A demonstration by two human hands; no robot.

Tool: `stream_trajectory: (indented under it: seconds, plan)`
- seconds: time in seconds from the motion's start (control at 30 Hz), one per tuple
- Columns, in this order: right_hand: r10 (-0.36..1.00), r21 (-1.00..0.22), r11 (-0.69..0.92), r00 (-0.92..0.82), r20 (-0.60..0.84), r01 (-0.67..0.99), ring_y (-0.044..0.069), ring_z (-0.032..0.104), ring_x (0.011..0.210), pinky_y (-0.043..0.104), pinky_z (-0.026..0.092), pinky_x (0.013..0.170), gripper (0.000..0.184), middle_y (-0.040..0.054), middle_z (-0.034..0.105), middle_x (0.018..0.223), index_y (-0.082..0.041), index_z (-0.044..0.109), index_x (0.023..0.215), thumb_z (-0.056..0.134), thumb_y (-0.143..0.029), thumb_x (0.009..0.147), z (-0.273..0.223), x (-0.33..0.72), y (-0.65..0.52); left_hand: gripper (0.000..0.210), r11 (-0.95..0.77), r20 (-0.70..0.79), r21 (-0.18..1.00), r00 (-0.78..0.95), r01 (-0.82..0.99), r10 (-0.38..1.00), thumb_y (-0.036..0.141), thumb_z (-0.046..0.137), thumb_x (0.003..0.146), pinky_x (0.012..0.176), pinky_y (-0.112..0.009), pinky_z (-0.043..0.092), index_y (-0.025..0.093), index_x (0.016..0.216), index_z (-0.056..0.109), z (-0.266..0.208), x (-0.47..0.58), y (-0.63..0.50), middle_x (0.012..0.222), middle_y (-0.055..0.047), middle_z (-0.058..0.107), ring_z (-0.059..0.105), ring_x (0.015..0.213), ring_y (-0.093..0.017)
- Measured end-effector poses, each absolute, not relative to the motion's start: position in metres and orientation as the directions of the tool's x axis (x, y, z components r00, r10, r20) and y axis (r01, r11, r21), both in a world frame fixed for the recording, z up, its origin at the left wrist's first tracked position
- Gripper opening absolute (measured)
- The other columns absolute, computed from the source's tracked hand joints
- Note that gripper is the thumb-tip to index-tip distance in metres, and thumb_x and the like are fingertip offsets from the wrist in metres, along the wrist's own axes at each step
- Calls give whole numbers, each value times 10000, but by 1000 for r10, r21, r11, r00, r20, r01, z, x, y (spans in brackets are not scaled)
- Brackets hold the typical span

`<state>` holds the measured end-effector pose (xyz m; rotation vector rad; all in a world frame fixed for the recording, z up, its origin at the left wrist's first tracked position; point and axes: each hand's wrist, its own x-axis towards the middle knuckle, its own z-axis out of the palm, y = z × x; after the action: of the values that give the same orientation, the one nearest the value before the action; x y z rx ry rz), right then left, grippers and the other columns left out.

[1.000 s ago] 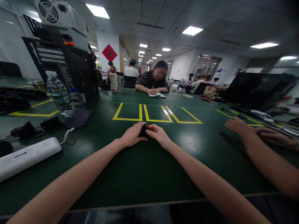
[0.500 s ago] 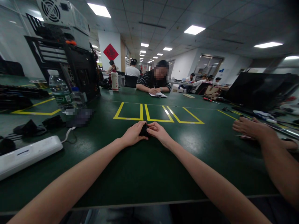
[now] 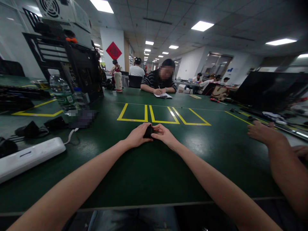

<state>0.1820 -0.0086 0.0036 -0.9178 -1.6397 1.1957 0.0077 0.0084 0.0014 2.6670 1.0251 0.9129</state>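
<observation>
Both of my hands meet over the green table (image 3: 144,173), just in front of the yellow tape marks. My left hand (image 3: 138,135) is closed around a small black object (image 3: 148,132), thumb on the near side and fingers over the top. From the other side, my right hand (image 3: 163,134) pinches the object's right edge between thumb and fingers. Most of the black object is covered by my fingers, so its kind cannot be made out.
Left, a white power strip (image 3: 31,157) lies near a water bottle (image 3: 61,91) and an open computer case (image 3: 84,70). Yellow tape (image 3: 134,120) marks the table ahead. A co-worker's hand (image 3: 261,132) is at right, near a monitor (image 3: 269,88). Opposite, a person (image 3: 158,80) writes on a clipboard.
My hands keep their hold on the black object, with only a slight shift of the fingers. The co-worker's hand at right has moved a little further right.
</observation>
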Motion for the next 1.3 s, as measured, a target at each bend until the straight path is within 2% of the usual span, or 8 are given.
stream_trajectory:
  seconds: [0.17, 0.37, 0.6, 0.87, 1.03, 1.17, 1.3]
  plan:
    - [941, -982, 181, -300, 158, 50, 133, 549, 800, 335, 451, 762, 281, 15, 563, 851, -198, 508, 884, 578, -377, 680, 9, 179, -12, 642, -760, 480, 322, 594, 565, 645, 404, 609, 672, 840, -402, 414, 190, 1189, 293, 3, 7, 8, 1155, -100, 448, 471, 1030, -247]
    - [950, -990, 131, -292, 113, 42, 145, 538, 874, 336, 454, 792, 304, 30, 547, 934, -198, 501, 934, 593, -332, 677, 4, 179, -7, 650, -753, 479, 314, 589, 578, 651, 399, 615, 669, 841, -403, 415, 184, 1189, 290, 1, 8, 9, 1159, -101, 446, 474, 1023, -245]
    - [917, -964, 257, -331, 221, 70, 149, 535, 892, 342, 435, 825, 278, 23, 552, 953, -188, 504, 899, 613, -278, 660, 6, 180, -12, 633, -749, 464, 342, 591, 568, 660, 394, 612, 675, 829, -420, 419, 203, 1188, 295, 5, 7, 5, 1157, -95, 449, 479, 1027, -250]
    - [939, -976, 204, -298, 173, 74, 141, 535, 851, 337, 452, 777, 233, 14, 543, 881, -202, 494, 860, 568, -352, 697, 6, 179, -11, 641, -763, 485, 336, 593, 552, 643, 374, 630, 663, 861, -415, 401, 199, 1184, 300, 5, 8, 5, 1151, -95, 453, 470, 1043, -251]
    - [943, -981, 176, -298, 145, 77, 152, 532, 892, 354, 446, 801, 320, 35, 534, 969, -203, 485, 967, 571, -346, 695, 3, 179, -8, 644, -763, 480, 331, 597, 555, 642, 377, 621, 672, 849, -409, 410, 191, 1191, 289, 4, 7, 6, 1154, -99, 449, 473, 1032, -247]
    - [925, -961, 241, -332, 184, 138, 158, 527, 905, 357, 433, 819, 295, 41, 540, 984, -174, 503, 925, 582, -327, 685, 5, 181, -10, 633, -761, 477, 340, 597, 552, 646, 377, 619, 672, 842, -411, 412, 203, 1186, 293, 3, 7, 7, 1151, -92, 450, 474, 1028, -245]
    - [898, -948, 301, -365, 245, 105, 159, 519, 939, 354, 422, 840, 315, 29, 536, 982, -188, 485, 910, 628, -277, 644, 8, 182, -13, 620, -765, 480, 340, 599, 547, 641, 370, 618, 674, 842, -410, 411, 198, 1180, 303, 4, 6, 6, 1146, -96, 453, 471, 1032, -246]
